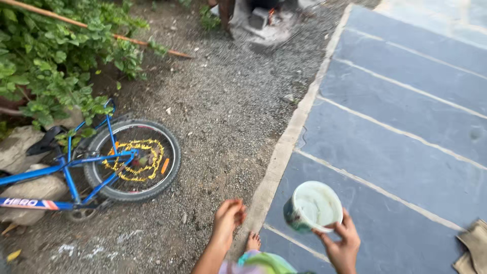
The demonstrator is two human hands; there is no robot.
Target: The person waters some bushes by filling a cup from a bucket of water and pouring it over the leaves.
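Small round plastic tub (312,207): showing white inside, green-patterned outside. Blue metal bicycle (91,167): wearing black tyre, yellow spoke decoration, orange reflector. Slate-blue stone paving (406,116): showing pale joint lines. Gravel ground (228,111): appearing grey-brown. Leafy green bush (50,50). Tan cloth (474,246).

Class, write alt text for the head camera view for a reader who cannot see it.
A right hand holds a small white cup over grey paving slabs, while the empty left hand hangs over gravel. A blue bicycle lies by green bushes at left.
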